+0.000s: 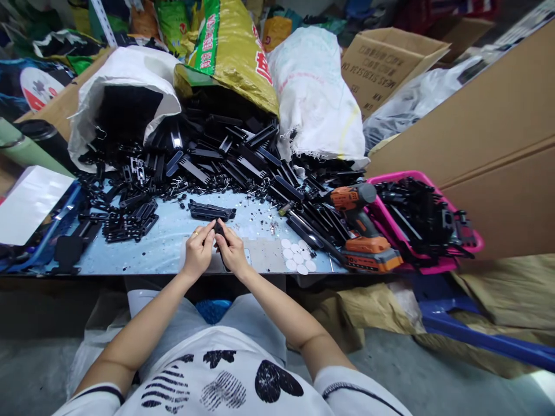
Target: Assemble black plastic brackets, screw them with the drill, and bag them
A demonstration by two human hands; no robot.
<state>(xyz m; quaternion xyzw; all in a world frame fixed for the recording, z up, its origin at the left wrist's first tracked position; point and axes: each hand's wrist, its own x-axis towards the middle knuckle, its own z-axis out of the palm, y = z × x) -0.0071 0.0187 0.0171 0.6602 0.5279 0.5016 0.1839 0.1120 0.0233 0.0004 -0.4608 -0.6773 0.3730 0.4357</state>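
Both my hands meet at the front of the blue work surface (169, 248), fingers closed around one small black plastic part (219, 229). My left hand (199, 248) pinches it from the left, and my right hand (232, 247) grips it from the right with the thumb on top. The part's lower end runs down beneath my right hand, partly hidden. Just beyond my fingertips lies a stack of long black plastic pieces (211, 211). White round stickers (298, 256) lie to the right of my right hand, beside a grey flat sheet (269, 254).
An orange cordless drill (366, 231) stands at the right beside a pink basket (433, 179) of black parts. Behind, open sacks (316, 86) spill black pieces (234, 150) and screws. A blue bin (69, 214) stands left; cardboard (477, 127) walls the right side.
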